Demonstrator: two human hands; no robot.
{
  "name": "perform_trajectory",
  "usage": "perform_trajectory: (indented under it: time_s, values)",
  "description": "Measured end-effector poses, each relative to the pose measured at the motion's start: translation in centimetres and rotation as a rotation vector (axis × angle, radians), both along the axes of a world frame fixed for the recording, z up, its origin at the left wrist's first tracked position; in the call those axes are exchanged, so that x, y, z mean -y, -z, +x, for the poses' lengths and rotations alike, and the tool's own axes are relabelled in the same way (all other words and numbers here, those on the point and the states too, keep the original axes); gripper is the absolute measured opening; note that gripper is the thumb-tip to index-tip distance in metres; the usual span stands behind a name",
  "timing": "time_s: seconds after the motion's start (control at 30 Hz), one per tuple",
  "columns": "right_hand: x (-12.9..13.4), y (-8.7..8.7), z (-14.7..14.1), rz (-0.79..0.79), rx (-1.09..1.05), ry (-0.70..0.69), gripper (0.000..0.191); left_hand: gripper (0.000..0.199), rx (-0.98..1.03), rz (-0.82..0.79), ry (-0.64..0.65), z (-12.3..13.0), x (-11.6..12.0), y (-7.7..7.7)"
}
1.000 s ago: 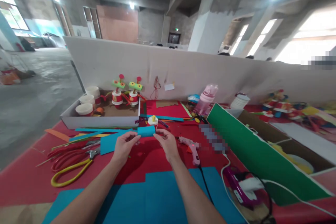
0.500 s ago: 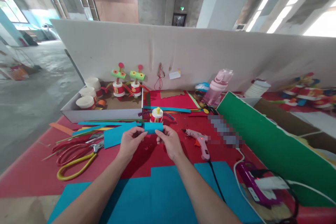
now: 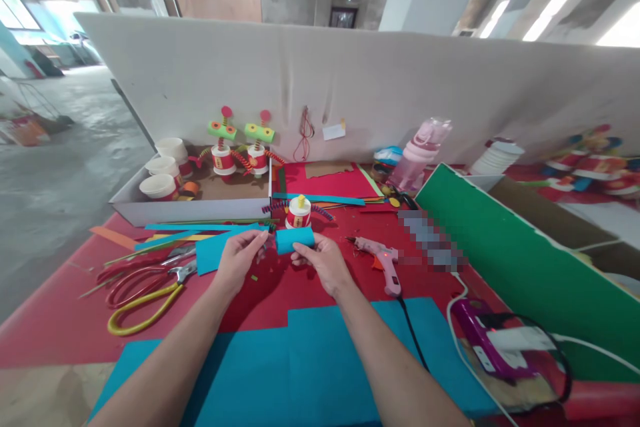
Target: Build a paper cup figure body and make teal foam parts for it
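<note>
A short rolled blue paper tube [image 3: 287, 241] is pinched at its right end by my right hand [image 3: 327, 265], thumb in front. My left hand [image 3: 239, 259] is just left of the tube, apart from it, with thumb and forefinger drawn together; whatever is between them is too small to make out. Right behind the tube stands a red and white paper cup figure [image 3: 299, 213] with a yellow piece on top and dark coiled arms. A small green scrap [image 3: 255, 277] lies on the red table below my left hand.
Blue paper sheets [image 3: 250, 367] cover the near table. Yellow-handled pliers [image 3: 147, 310] and blue strips lie left. To the right are a pink glue gun [image 3: 383, 260], a purple power strip [image 3: 487, 340] and a green board [image 3: 520, 260]. A white box [image 3: 200, 215] holds cups and two finished figures.
My left hand has come off the tube and moved slightly left. The tube now tilts a little in my right hand. The camera view has dipped slightly.
</note>
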State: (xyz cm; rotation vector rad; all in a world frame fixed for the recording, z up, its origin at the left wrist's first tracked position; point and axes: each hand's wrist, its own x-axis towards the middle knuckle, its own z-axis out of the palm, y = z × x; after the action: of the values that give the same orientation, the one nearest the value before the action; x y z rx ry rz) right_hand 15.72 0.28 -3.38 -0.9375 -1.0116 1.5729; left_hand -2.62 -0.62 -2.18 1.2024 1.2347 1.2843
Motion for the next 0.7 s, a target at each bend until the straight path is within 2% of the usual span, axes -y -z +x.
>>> perform_trajectory:
  time_s: [0.13,0.27,0.7]
  values:
    - [0.18,0.02,0.01,0.032,0.071,-0.093,0.038,0.037,0.076,-0.156,0.125,-0.23,0.07,-0.31]
    - [0.31,0.11,-0.07,0.048,0.097,-0.110,0.036,0.030,0.169,-0.238,0.161,-0.18,0.12,-0.39]
    - [0.15,0.64,-0.23,-0.007,0.001,-0.091,0.036,0.031,0.136,-0.160,0.121,0.25,0.31,-0.54]
